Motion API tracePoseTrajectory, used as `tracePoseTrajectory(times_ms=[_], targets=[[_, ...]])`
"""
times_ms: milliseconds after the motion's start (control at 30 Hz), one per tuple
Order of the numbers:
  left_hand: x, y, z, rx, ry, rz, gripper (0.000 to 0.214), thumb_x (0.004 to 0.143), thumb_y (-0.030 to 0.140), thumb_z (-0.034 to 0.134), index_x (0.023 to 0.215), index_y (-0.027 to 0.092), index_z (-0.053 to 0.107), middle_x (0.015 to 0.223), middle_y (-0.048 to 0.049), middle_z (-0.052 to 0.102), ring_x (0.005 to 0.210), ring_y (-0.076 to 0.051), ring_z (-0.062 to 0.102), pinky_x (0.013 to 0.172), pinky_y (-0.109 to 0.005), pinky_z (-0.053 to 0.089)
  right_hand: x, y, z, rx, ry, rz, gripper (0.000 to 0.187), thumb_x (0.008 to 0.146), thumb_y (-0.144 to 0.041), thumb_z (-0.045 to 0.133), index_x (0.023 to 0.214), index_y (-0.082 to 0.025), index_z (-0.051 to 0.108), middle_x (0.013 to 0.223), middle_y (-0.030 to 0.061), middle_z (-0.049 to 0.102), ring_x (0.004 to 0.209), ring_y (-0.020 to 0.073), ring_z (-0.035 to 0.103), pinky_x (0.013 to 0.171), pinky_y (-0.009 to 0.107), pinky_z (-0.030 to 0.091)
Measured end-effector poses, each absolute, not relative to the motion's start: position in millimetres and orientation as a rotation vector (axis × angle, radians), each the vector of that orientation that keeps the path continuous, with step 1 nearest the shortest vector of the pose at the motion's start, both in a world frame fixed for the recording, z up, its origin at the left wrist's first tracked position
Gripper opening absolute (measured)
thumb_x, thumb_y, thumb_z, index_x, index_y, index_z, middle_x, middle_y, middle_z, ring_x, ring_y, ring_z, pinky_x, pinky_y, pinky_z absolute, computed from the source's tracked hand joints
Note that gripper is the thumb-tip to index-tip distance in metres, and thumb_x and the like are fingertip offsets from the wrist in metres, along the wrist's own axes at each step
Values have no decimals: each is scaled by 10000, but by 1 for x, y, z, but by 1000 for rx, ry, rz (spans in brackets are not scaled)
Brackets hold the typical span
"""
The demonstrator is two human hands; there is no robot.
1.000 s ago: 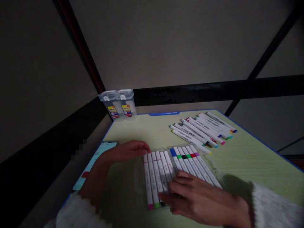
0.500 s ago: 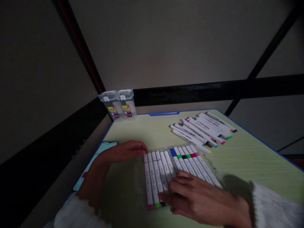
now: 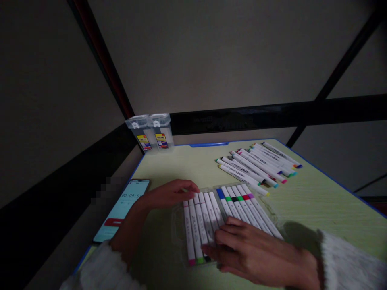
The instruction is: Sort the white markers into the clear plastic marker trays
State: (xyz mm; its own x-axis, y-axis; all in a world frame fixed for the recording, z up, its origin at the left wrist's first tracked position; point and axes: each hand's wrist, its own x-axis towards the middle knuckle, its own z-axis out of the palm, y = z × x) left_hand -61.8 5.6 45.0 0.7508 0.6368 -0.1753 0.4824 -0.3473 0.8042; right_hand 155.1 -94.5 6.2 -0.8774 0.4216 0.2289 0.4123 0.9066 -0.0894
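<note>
A clear plastic marker case [image 3: 177,223] lies open on the table with white markers in two side-by-side rows. The left row of markers [image 3: 196,229] has pink, green and black lower ends; the right row of markers [image 3: 238,203] shows blue, green, black, red and purple bands. My left hand [image 3: 173,194] reaches over the left row's far ends, fingers extended and fingertips at the marker tops. Over the near ends, my right hand [image 3: 254,251] is bent, its fingers closed together against the markers. What sits under those fingers is hidden.
Several loose markers [image 3: 254,163] lie spread at the back right of the table [image 3: 320,201]. Two clear lidded boxes [image 3: 155,135] stand at the far left corner. A phone [image 3: 121,211] with a running timer lies by the left edge, partly under my left forearm.
My left hand has slid right along the tops of the left row, uncovering more of the phone. My right hand and the markers look the same.
</note>
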Motion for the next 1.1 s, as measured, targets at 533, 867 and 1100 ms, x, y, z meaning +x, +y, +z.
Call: tracePoseTrajectory(times_ms=[533, 867, 1100], targets=[[-40, 0, 34, 2074, 802, 303, 272, 846, 251, 399, 1038, 123, 542, 1082, -81, 590, 982, -159, 530, 875, -294, 388, 155, -94, 7, -630, -2834, 39, 291, 878, -326, 446, 1133, -194, 496, 812, 8, 538, 762, 165, 480, 702, 304, 339], [-39, -1, 30, 2101, 751, 330, 284, 838, 260, 406, 1044, 110, 532, 1090, -92, 581, 993, -173, 525, 875, -293, 393, 155, -93, 7, -610, -2831, 53, 296, 875, -325, 448, 1136, -194, 499, 813, 18, 549, 758, 173, 491, 701, 310, 354], [-38, -2, 28, 2060, 783, 325, 274, 821, 261, 432, 1040, 134, 536, 1075, -74, 589, 944, -171, 541, 825, -292, 419, 156, -94, 6, -612, -2843, 101, 332, 873, -327, 446, 1170, -184, 485, 821, 36, 560, 765, 185, 500, 734, 328, 377]])
